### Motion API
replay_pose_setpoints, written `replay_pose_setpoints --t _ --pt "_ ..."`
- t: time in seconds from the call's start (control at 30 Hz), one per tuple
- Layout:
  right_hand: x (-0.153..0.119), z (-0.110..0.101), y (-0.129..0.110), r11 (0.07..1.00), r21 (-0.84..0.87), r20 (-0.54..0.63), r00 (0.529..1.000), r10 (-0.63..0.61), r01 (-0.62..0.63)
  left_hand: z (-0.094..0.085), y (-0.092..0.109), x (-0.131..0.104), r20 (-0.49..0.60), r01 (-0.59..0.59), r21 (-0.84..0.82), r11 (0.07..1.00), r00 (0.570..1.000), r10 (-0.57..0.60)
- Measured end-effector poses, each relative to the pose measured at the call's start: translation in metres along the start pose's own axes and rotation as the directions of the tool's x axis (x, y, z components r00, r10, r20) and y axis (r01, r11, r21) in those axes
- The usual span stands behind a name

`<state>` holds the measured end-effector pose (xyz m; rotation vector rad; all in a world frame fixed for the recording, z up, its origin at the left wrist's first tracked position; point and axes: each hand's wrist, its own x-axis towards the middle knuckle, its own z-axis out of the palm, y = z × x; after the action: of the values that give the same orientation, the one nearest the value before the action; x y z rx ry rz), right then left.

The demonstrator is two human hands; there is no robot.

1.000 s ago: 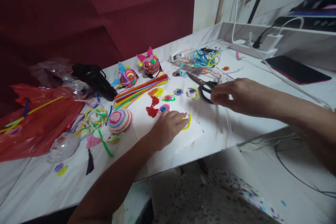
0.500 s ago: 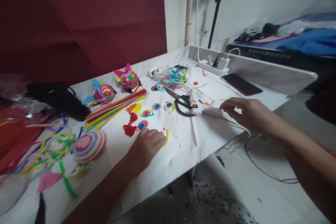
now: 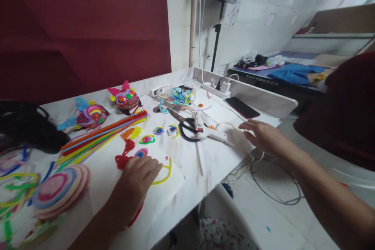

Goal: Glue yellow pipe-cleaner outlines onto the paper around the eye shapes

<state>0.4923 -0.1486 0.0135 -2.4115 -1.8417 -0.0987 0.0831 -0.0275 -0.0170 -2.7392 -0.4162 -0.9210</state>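
My left hand (image 3: 139, 175) rests palm down on a white paper sheet (image 3: 168, 191), fingers curled together and their undersides hidden. A bent yellow pipe cleaner (image 3: 166, 174) lies by its thumb, and a red strip (image 3: 136, 215) shows under the palm edge. Just beyond the fingers are a pink-and-blue coiled eye shape (image 3: 141, 153) and red fuzzy pieces (image 3: 121, 161). My right hand (image 3: 259, 134) hovers empty, fingers loosely apart, right of a white glue gun (image 3: 216, 134). Scissors (image 3: 187, 129) lie beyond the glue gun.
Two decorated animal heads (image 3: 125, 99) stand at the back beside pipe cleaners (image 3: 102, 136). A striped coiled disc (image 3: 63, 189) is at left. A phone (image 3: 242, 107) and power strip (image 3: 216, 90) sit back right. Cables (image 3: 275, 199) hang past the table edge.
The view has swung right. My right hand has drawn back from the glue gun's handle. My left hand has slid slightly away from the yellow pipe cleaner, and the red strip now shows beneath it.
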Motion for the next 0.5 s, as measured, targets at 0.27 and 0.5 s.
replay_pose_setpoints --t 0.27,0.5 --pt "0.033 0.004 0.027 0.989 -0.058 -0.109 0.985 0.131 -0.138 0.000 -0.004 0.000 -0.033 -0.082 0.045 0.996 0.996 0.083" --pt "0.041 0.007 0.015 0.997 -0.050 -0.043 0.997 0.059 -0.061 0.001 0.002 0.001 -0.066 -0.038 0.043 0.998 0.997 0.041"
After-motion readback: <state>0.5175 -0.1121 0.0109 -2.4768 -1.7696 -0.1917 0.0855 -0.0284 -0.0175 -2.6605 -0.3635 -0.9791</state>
